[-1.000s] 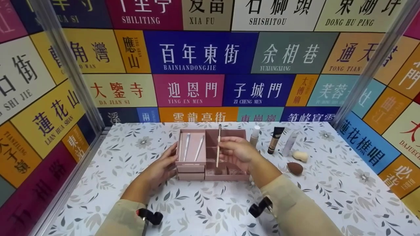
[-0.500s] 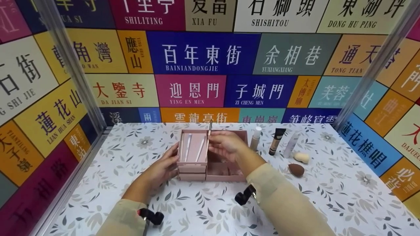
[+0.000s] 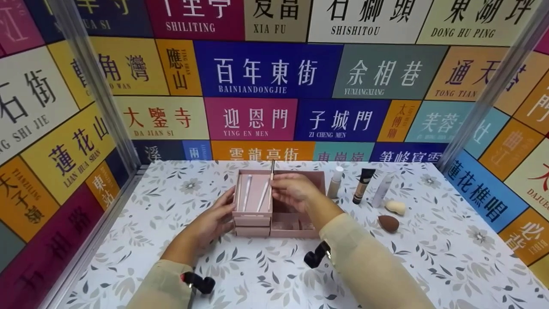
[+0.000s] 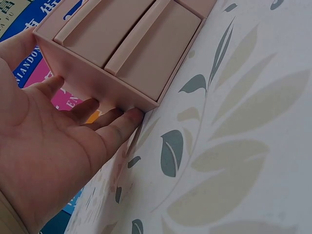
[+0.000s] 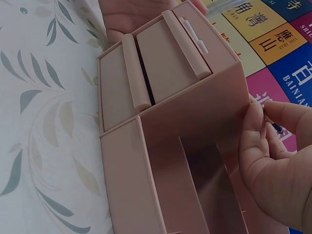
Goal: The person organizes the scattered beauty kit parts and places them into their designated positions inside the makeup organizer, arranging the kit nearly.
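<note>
A pink makeup organizer (image 3: 252, 219) stands on the table, two drawers at its front left and open compartments at its right. Two slim white sticks (image 3: 247, 192) lie in its top-left tray. My left hand (image 3: 212, 221) rests on the organizer's left side; in the left wrist view its extended fingertips (image 4: 134, 115) touch the wall. Between thumb and fingers my right hand (image 3: 296, 189) pinches a slim makeup brush (image 3: 272, 169), dark end up, at the tray's right edge. In the right wrist view, the brush's dark end (image 5: 277, 127) shows past the fingers, the rest mostly hidden.
Right of the organizer stand a white-capped bottle (image 3: 335, 182), a black-capped tube (image 3: 364, 186) and a clear bottle (image 3: 382, 191). A cream sponge (image 3: 395, 207) and a brown sponge (image 3: 388, 223) lie nearby. Printed walls surround the leaf-patterned table (image 3: 257, 274).
My right hand has moved left with the brush, from over the right compartments to the tray's right edge. The left hand stays against the organizer's side.
</note>
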The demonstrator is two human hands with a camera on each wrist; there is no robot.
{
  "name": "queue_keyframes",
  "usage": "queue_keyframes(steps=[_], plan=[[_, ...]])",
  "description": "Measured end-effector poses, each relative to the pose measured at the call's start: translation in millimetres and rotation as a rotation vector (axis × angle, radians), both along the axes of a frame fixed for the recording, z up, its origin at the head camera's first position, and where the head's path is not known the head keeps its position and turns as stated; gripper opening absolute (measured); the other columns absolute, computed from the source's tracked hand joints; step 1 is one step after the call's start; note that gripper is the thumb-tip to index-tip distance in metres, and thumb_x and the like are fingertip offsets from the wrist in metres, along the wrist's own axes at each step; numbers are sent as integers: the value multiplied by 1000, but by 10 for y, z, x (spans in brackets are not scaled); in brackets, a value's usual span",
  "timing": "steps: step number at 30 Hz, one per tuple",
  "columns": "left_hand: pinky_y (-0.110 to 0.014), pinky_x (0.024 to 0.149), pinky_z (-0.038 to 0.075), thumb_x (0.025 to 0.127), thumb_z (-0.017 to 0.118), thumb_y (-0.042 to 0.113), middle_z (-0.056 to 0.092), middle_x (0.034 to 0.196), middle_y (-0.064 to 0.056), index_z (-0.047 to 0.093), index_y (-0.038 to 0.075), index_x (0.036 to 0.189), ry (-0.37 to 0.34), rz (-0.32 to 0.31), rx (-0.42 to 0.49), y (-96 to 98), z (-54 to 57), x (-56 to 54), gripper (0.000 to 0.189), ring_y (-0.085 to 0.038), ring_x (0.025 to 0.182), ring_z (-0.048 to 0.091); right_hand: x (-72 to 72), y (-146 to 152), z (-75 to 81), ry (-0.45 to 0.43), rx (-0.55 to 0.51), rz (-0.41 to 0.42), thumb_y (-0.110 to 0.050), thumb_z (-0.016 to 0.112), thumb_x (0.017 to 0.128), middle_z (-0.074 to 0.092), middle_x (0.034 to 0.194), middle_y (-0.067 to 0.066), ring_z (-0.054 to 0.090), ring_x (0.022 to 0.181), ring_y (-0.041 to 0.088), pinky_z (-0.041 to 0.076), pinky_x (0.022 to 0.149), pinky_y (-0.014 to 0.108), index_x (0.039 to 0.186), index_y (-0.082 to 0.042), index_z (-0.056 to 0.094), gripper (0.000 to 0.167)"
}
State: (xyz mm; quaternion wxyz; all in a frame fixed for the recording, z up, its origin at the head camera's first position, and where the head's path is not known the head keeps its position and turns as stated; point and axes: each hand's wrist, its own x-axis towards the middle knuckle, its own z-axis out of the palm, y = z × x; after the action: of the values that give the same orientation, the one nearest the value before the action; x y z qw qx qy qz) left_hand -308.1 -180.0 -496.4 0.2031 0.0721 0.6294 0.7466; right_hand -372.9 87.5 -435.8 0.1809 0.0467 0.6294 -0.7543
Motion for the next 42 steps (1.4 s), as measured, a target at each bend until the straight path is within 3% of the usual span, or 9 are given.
queue_keyframes(steps=[19,29,42], plan=[[-54,133,30,109,59,35,7,183,0,25,43,169,-47,45,-5,11,33,-5,70,-35,165,27,7,-11,67,-7,22,25,0,75,95,79,99,8,74,78,15,65,77,23,132,4,69,37],[-55,133,30,110,56,32,8,183,-3,21,41,171,-29,25,-10,3,24,-19,71,-34,166,25,15,-6,56,15,-11,32,1,73,98,78,101,9,72,75,14,64,74,22,133,7,67,37],[-54,133,29,108,61,34,11,182,-1,27,45,168,-55,54,-5,8,7,-14,70,-34,165,28,132,184,104,18,-1,23,-3,73,98,75,101,9,72,81,15,64,77,22,141,4,63,44]])
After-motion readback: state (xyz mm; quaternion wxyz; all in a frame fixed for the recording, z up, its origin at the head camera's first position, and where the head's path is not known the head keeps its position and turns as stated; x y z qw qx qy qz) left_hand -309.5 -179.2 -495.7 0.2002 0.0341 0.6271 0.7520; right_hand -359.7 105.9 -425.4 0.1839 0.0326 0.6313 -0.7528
